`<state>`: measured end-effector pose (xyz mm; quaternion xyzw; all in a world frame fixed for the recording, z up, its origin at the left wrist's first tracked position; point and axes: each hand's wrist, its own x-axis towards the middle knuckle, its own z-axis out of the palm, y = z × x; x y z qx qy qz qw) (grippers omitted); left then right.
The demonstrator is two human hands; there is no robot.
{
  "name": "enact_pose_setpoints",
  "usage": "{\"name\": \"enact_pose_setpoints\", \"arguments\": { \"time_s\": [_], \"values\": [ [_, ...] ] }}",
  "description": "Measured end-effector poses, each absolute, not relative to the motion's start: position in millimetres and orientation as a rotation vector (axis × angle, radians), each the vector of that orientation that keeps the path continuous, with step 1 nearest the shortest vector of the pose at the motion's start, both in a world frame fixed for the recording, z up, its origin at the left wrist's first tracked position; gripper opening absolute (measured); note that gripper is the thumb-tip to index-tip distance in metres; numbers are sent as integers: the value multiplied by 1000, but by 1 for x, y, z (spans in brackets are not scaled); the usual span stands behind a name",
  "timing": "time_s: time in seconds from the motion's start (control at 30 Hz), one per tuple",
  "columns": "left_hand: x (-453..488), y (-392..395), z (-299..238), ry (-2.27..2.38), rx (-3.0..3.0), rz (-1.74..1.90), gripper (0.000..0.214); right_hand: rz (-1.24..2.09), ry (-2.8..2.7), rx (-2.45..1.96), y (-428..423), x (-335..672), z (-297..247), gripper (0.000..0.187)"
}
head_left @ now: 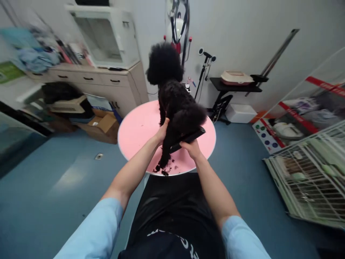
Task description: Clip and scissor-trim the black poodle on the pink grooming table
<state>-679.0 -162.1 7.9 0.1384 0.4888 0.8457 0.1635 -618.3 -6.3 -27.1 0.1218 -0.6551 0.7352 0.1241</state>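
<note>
A fluffy black dog (pixel 175 100) stands on a round pink grooming table (pixel 132 133), its head at the far side and its rear toward me. My left hand (pixel 162 133) is closed around the dog's hind leg from the left, thumb up, with the fingers hidden behind fur. In my right hand (pixel 191 146) is a long black clipper-like tool (pixel 188 139), held slanting against the dog's rear. Its exact kind does not show clearly. Tufts of cut black hair (pixel 165 169) lie by the dog's hind paw near the table's front edge.
Behind the table, a dryer stand (pixel 176 32) with hoses rises by the wall. A white cabinet (pixel 102 36) sits on drawers (pixel 88 79) at left, with an open cardboard box (pixel 104 126) below. At right are a black side stand (pixel 234 86) and a wire cage (pixel 309 172).
</note>
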Motion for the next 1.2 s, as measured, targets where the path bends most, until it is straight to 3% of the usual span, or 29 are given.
{"name": "enact_pose_setpoints", "arguments": {
  "time_s": [0.13,0.27,0.37,0.53,0.7,0.97,1.2],
  "values": [
    [-674,-164,18,1322,377,2456,72,2267,-2010,420,-22,-606,-46,19],
    [-672,-166,26,1286,391,2489,69,2323,-2036,372,-20,-593,-70,23],
    [-674,-163,23,1305,397,2518,66,2376,-1726,97,-16,-594,-68,23],
    [-677,-160,16,1446,251,2526,63,2188,-1643,64,-31,-590,-51,20],
    [-673,-161,23,1449,259,2551,60,2013,-1738,5,-52,-562,-69,14],
    [-686,-174,8,1329,459,2262,76,1968,-1656,-56,-50,-533,-79,21],
    [-710,-177,-14,1070,515,1916,68,1847,-1620,103,-64,-527,-74,39]
  ]
}}
